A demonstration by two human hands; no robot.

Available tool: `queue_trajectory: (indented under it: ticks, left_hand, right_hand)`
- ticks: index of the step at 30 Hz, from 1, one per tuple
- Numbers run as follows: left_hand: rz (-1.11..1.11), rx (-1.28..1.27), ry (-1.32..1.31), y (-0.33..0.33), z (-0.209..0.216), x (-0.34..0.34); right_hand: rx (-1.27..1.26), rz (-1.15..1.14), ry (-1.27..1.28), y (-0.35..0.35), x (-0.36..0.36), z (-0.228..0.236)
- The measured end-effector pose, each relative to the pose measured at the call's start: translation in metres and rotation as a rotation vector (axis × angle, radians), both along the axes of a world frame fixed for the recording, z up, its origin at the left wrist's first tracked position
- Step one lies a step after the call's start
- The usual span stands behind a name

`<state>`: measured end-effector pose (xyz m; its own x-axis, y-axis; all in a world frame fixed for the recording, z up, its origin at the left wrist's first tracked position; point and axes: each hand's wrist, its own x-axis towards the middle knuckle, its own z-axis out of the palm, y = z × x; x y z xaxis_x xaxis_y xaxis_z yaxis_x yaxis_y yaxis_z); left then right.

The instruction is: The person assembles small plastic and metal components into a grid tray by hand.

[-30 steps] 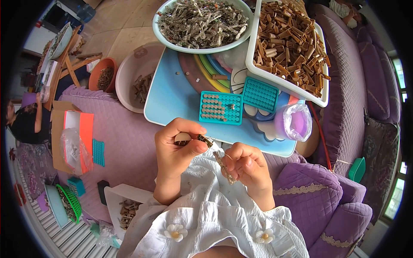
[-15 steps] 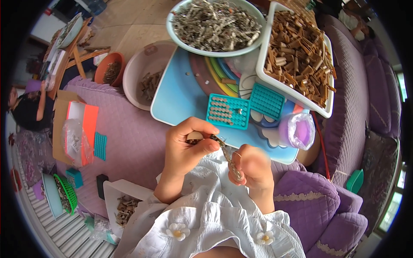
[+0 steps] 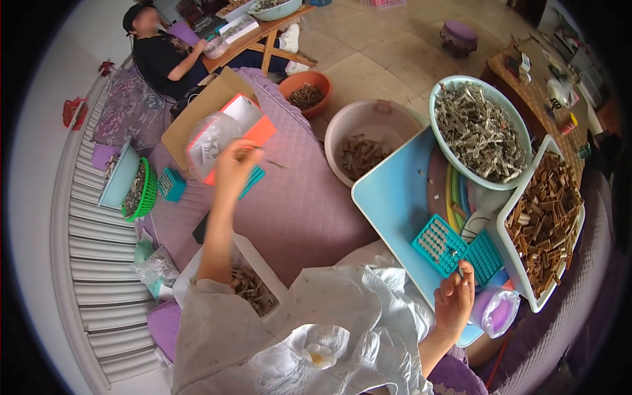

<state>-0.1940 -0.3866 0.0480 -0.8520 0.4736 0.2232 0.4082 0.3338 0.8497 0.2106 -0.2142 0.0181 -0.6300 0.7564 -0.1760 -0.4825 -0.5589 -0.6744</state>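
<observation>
My left hand (image 3: 232,172) is raised at the left over the open cardboard box with the orange lining (image 3: 253,131). Its fingers are closed, and a thin dark brown strip (image 3: 275,163) pokes out to the right; motion blurs the grip. My right hand (image 3: 454,299) is by the near edge of the teal grid tray (image 3: 437,245), thumb and fingertips pinched. Whatever sits in that pinch is too small to name. Rows of small pale round pieces fill part of this tray, with a silvery bit among them. A second teal grid tray (image 3: 484,258) adjoins it.
A blue table (image 3: 388,191) bears a bowl of grey dried strips (image 3: 480,128) and a white bin of brown pieces (image 3: 543,224). A bagged purple cup (image 3: 497,313) stands near me. A pink basin (image 3: 342,125) and white bin (image 3: 247,253) flank the purple quilt. Another person (image 3: 168,56) sits far left.
My view has swung left. My hands have parted: the left has travelled to the cardboard box, the right to the teal tray. The grey dried strip between them is no longer visible there.
</observation>
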Motion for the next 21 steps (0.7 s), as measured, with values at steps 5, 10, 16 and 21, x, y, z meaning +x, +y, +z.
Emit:
queue_trajectory:
  ticks: [5, 10, 16, 21]
  left_hand:
    - [0.386, -0.142, 0.339, -0.082, 0.000, -0.116]
    - [0.282, -0.087, 0.138, -0.072, -0.027, -0.141]
    - [-0.190, -0.220, -0.209, 0.029, -0.072, -0.053]
    - [-0.451, 0.618, -1.818, 0.101, -0.083, 0.030]
  right_hand:
    - [-0.023, 0.003, -0.007, 0.004, -0.006, -0.006]
    - [-0.039, -0.009, -0.030, 0.000, -0.003, -0.009]
    - [-0.071, -0.076, -0.138, 0.005, 0.007, -0.008]
    - [0.103, -0.248, -0.336, 0.037, 0.039, 0.001]
